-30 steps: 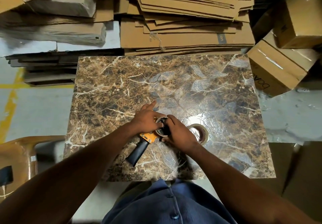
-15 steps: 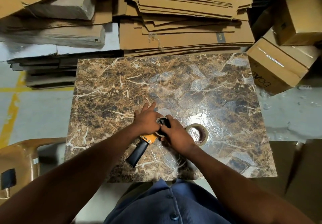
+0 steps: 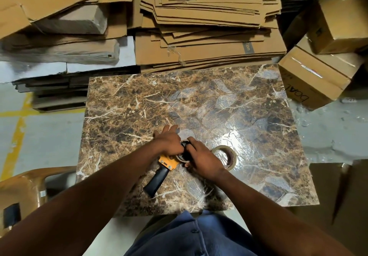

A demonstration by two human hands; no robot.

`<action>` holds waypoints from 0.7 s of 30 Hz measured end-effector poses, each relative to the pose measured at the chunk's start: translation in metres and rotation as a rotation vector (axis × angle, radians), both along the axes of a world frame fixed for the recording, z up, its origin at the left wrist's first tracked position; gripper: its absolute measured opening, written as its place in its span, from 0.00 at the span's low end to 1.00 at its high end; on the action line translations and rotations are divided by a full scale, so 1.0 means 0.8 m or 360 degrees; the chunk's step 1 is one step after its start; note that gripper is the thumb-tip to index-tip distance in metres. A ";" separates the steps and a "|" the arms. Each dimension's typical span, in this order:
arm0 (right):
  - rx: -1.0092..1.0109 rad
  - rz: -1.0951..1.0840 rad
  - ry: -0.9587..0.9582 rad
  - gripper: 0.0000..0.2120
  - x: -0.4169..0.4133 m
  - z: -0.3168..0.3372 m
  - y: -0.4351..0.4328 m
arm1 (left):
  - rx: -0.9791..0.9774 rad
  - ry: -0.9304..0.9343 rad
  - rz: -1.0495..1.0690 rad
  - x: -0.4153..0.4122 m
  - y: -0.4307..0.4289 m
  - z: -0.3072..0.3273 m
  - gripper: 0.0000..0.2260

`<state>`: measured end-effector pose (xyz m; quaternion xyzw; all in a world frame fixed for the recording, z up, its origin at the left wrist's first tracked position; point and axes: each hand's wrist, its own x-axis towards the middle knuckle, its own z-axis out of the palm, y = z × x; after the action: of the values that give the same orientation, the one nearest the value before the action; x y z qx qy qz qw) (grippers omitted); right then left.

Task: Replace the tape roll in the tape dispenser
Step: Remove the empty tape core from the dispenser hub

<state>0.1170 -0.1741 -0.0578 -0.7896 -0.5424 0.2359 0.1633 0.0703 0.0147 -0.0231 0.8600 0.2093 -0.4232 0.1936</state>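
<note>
**Both hands on the dispenser head**

I see the dispenser lying on the desk, its black handle pointing back toward my body and its orange frame just under my left fingers. My left hand presses down on the frame from the left, the fingers spread and extended forward over the desk rather than curled; I would call it a flat hold on the dispenser, not a fist. My right hand comes in from the right, its fingers bent around the worn roll seated in the head, thumb side hidden beneath the hand. The two sets of fingers nearly meet over the black hub. Whether the old roll has come free of the hub I cannot tell.

The new roll lies flat on the desk just right of my right fingers, partly covered by the back of that hand. Beyond my fingers, past the far desk edge, flattened cartons are piled up; boxes sit off to the far right.
</note>
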 end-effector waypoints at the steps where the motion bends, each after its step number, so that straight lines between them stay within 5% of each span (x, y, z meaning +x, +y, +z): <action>1: 0.0014 0.0011 -0.0005 0.31 0.001 0.000 -0.001 | 0.0002 0.0042 -0.0016 0.003 0.000 0.003 0.25; 5: 0.0035 0.0037 0.0017 0.33 0.003 0.000 -0.004 | 0.0023 0.0082 -0.0012 0.007 0.001 0.000 0.19; 16: 0.0059 0.0075 0.0025 0.37 0.014 0.000 0.001 | 0.0039 -0.0093 0.0085 -0.007 -0.006 0.009 0.24; 21: 0.0107 -0.0470 0.0677 0.41 0.010 0.013 0.002 | -0.0014 -0.0120 0.0125 -0.006 -0.003 0.009 0.23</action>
<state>0.1253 -0.1727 -0.0472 -0.7871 -0.3822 0.3520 0.3324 0.0653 0.0119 -0.0160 0.8656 0.2337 -0.3834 0.2216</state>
